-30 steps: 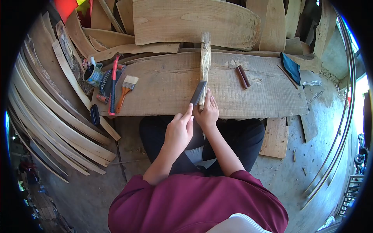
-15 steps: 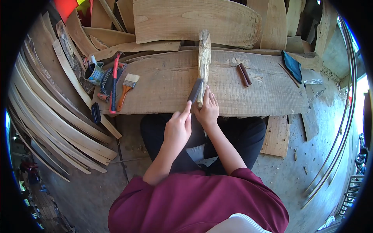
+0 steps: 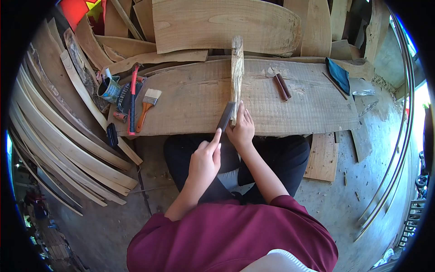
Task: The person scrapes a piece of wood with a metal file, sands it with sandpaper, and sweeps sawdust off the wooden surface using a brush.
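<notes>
My left hand (image 3: 204, 163) is closed around the near end of a flat, dark, square-ended file (image 3: 226, 117), its index finger stretched along the tool. The file slants up to the right and lies against the left side of a rough, pale wood strip (image 3: 237, 72). That strip stretches away from me across a wide wooden board (image 3: 186, 99), its far end past the board's back edge. At the strip's near end, my right hand (image 3: 242, 129) grips its right side, fingers pointing forward. The strip's lower end is partly hidden by the file and the fingers.
On the board's left lie a paintbrush (image 3: 147, 106), a red-and-black hammer (image 3: 133, 99) and a paint-stained cup (image 3: 109, 89). Two reddish-brown rods (image 3: 282, 87) and a teal cloth (image 3: 337, 75) lie right. Curved wood strips (image 3: 77, 149) fan out left; planks (image 3: 226, 25) stand behind.
My left hand and the file have slid a little back toward me along the strip. My right hand stays at the strip's near end.
</notes>
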A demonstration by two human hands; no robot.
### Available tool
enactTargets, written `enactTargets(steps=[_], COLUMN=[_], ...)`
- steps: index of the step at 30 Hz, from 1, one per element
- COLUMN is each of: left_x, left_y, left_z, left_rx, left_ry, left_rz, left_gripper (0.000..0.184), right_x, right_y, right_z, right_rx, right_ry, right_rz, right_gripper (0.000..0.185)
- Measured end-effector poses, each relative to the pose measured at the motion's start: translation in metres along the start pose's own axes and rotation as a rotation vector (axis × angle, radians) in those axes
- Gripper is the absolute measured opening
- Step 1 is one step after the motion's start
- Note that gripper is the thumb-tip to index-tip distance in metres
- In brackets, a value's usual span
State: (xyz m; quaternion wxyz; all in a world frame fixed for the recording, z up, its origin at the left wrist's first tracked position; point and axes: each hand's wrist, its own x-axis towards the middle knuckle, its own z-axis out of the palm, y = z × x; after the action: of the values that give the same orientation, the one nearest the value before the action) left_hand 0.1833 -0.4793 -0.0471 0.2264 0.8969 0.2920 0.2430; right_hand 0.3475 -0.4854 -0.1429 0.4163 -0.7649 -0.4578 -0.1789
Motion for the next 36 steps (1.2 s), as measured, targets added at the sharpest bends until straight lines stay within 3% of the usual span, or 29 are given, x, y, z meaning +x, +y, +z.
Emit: enactTargets(steps=[5,16,25,36], left_x=[0.024,-0.012,0.029,-0.009], left_y=[-0.005,0.001,-0.009,0.004], left_z=[0.015,0.000,0.005,-0.008], left_rx=[0.042,0.004,0.020,-0.003], left_ry=[0.035,-0.003,0.016,-0.057], left_rz=[0.028,0.014,0.040,0.016], left_gripper=[0.041,0.045,0.042,0.044], right_x=[0.002,-0.002,0.002,0.000], right_y=[0.000,0.001,0.001,-0.002], right_z=[0.001,0.002,0.002,-0.002], right_rx=[-0.003,0.037,0.010,0.043], right_ry=[-0.007,0.013,0.019,0.005], right_rz=[-0.016,0.010,-0.047,0.026], right_gripper=[0.075,0.080,0.076,0.078])
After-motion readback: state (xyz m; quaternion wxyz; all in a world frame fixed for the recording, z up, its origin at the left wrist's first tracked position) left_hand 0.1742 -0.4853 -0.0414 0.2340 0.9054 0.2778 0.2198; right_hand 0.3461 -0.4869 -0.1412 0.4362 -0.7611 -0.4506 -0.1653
